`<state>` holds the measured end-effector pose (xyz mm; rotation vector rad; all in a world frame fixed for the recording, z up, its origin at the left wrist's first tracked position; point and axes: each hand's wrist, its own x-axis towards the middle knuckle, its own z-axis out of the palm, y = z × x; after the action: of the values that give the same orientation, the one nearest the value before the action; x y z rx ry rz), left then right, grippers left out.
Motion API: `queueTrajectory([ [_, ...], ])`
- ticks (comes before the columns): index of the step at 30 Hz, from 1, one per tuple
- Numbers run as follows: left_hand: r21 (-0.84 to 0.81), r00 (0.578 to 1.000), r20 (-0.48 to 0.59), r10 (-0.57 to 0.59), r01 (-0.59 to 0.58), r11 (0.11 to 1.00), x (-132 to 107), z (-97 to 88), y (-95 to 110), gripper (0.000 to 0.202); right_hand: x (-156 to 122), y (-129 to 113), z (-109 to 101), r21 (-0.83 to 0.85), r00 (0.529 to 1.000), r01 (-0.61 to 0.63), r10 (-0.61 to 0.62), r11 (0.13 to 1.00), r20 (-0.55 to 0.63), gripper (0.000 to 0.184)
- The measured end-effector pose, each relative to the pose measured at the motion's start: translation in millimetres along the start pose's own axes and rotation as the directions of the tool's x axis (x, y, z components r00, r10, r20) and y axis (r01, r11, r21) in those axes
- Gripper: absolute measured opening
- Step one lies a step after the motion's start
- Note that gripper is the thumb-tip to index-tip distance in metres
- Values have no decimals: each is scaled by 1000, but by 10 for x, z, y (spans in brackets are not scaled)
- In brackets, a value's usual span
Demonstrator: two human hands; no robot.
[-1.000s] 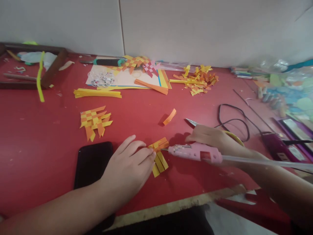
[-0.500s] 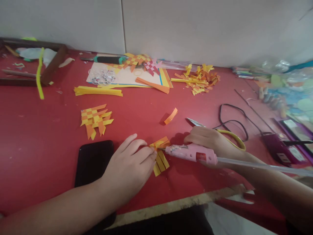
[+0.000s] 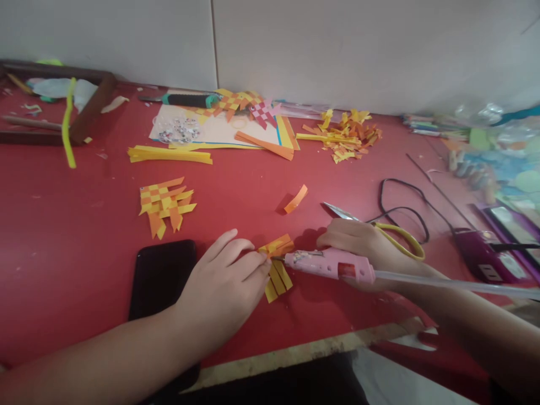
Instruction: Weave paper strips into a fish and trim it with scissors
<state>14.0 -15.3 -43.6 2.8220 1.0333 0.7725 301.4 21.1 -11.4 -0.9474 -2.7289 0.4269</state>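
Note:
My left hand (image 3: 234, 275) is closed at the fingertips on a small piece of woven orange and yellow paper strips (image 3: 278, 278), pressing it near the table's front edge. My right hand (image 3: 358, 247) is wrapped round a pink hot glue gun (image 3: 329, 263) with a long clear glue stick (image 3: 442, 284) coming out of its back. The gun's nozzle meets the strips just right of my left fingertips; whether glue is flowing I cannot tell. Scissors with a yellow handle (image 3: 405, 239) lie partly hidden beyond my right hand. A loose orange strip (image 3: 296, 199) lies farther back.
A woven paper fish (image 3: 162, 203) lies left, above a black phone (image 3: 162, 275) partly under my left arm. Yellow strips (image 3: 169, 155), a bag of googly eyes (image 3: 177, 130), a cutter (image 3: 189, 100) and paper scraps (image 3: 346, 135) line the back. A purple power strip (image 3: 485, 256) with a black cord stands right.
The glue gun's nozzle has shifted very slightly down on the paper strips. Both hands otherwise keep their places and grips.

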Motion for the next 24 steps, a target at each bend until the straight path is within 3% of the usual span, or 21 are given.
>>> queueTrajectory([
  [5, -6, 1000, 15, 2, -2, 1000, 7, -4, -1, 20, -31, 10, -3, 36, 1000, -20, 20, 999, 18, 20],
  [24, -31, 1000, -4, 1, -1, 1000, 29, -22, -5, 18, -48, 32, 30, 18, 1000, -20, 20, 1000, 9, 16],
])
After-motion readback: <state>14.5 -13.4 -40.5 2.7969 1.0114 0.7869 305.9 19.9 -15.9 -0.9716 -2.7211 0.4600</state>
